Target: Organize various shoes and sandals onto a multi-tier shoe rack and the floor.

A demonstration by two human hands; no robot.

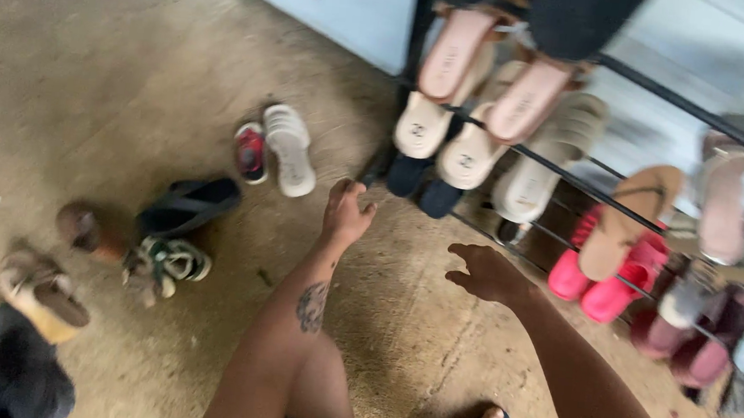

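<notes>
Black metal shoe rack [572,175] runs diagonally from upper centre down to the right, loaded with cream sandals [438,125] and pink shoes [608,283]. Left hand [346,214] lies nearest its lower left corner, fingers loosely curled, holding nothing. Right hand [487,273] hovers open and empty just below the bottom rail. White slipper [289,148] lies left of both hands on the concrete floor [84,112].
</notes>
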